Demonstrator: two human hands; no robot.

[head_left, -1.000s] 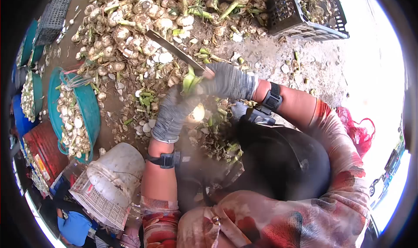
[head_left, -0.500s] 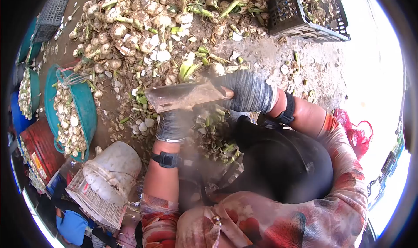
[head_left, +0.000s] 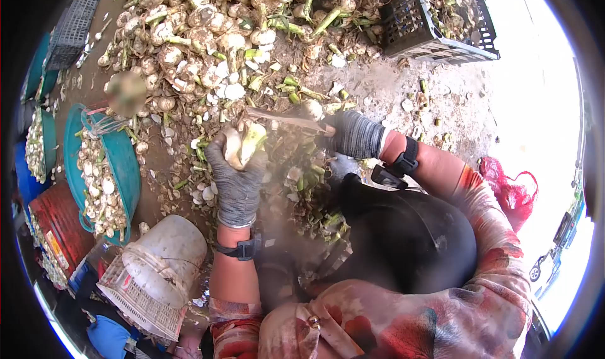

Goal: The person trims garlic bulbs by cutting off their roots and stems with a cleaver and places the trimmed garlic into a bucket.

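Observation:
My left hand [head_left: 237,186], in a grey knit glove, is closed around a garlic bulb [head_left: 233,148] with a pale, green-tinged cut stem [head_left: 253,138]. In my right hand [head_left: 358,134], gloved alike, is the handle of a cleaver. The cleaver blade [head_left: 287,119] points left, seen nearly edge-on, just beyond and right of the bulb. Whether the blade touches the bulb I cannot tell. Beyond both hands lies a large heap of garlic bulbs [head_left: 189,31] with stems. Cut stems and peelings [head_left: 302,182] lie below, between my arms.
A teal basket [head_left: 126,170] of garlic stands at left, near a white bucket [head_left: 167,252] and a red tub [head_left: 63,220]. A black crate [head_left: 435,47] is at the far right, a red net bag [head_left: 513,192] beside my right arm. A blurred round patch [head_left: 126,93] shows over the heap's left edge.
The cleaver has turned from broad side to nearly edge-on and moved slightly up. My left hand, earlier partly hidden behind the blade, now shows with the garlic bulb in it.

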